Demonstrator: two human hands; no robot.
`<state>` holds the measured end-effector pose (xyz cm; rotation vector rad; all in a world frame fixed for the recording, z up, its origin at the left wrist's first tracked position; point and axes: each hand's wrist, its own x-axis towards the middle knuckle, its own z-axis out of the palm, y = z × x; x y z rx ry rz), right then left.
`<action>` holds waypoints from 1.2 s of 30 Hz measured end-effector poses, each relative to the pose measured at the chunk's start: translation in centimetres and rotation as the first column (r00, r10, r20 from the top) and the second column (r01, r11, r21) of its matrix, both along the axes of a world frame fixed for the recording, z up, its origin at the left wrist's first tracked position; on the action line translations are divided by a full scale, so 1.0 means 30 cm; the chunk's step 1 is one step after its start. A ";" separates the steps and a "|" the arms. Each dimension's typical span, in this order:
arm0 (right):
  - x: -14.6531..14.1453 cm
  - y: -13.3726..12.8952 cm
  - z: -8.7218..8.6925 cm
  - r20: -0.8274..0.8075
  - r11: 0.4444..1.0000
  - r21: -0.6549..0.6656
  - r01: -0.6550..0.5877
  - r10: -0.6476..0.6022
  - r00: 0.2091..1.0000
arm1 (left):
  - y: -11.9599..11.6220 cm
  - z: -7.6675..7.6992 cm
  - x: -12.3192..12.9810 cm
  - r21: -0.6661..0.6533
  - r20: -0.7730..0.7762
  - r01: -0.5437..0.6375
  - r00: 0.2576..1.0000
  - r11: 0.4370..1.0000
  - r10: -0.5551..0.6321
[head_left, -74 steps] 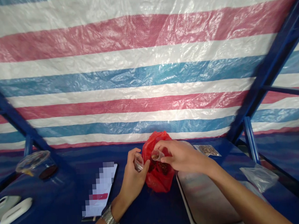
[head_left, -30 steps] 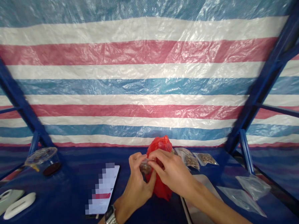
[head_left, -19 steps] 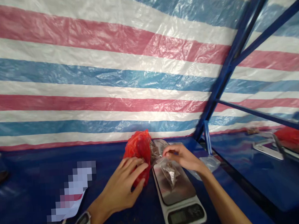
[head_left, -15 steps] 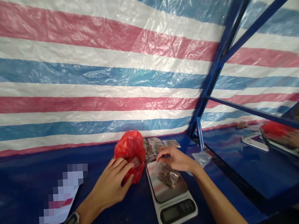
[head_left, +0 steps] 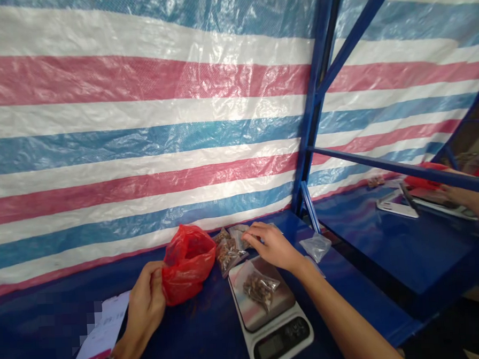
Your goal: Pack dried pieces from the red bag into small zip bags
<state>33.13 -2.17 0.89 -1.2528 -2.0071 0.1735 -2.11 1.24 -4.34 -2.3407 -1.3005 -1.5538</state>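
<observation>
We're pinching red bag (head_left: 184, 287) left-handed (head_left: 147, 298); right hand (head_left: 273, 247), loosely spread, nearer, hovering just beyond filled pouch (head_left: 260, 289) on scale (head_left: 250, 321).

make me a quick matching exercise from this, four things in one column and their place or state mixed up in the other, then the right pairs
Things
1. left hand
2. right hand
3. scale
4. red bag

Place or state
A. has a filled clear bag lying on it
B. mouth open at the top
C. gripping the side of something thin and red
D. by the scale's far end

Pairs: 1-C, 2-D, 3-A, 4-B
</observation>
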 end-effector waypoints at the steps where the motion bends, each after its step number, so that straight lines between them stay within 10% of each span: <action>1: 0.001 -0.001 0.003 -0.007 1.000 0.003 0.000 0.000 1.000 | 0.002 0.006 -0.002 0.021 0.004 -0.020 1.000 1.000 0.020; 16: -0.013 -0.002 -0.016 -0.054 0.996 -0.086 -0.036 0.031 0.998 | -0.083 0.085 0.069 0.447 -0.154 0.107 0.987 0.888 -0.041; 24: -0.015 -0.029 0.006 -0.083 0.948 -0.293 -0.128 0.108 0.991 | -0.080 0.070 0.075 0.460 -0.168 0.122 0.985 0.879 -0.049; 36: -0.015 -0.063 0.009 0.098 0.952 -0.298 0.066 -0.038 0.994 | -0.111 0.064 0.105 0.461 -0.179 0.153 0.981 0.874 -0.077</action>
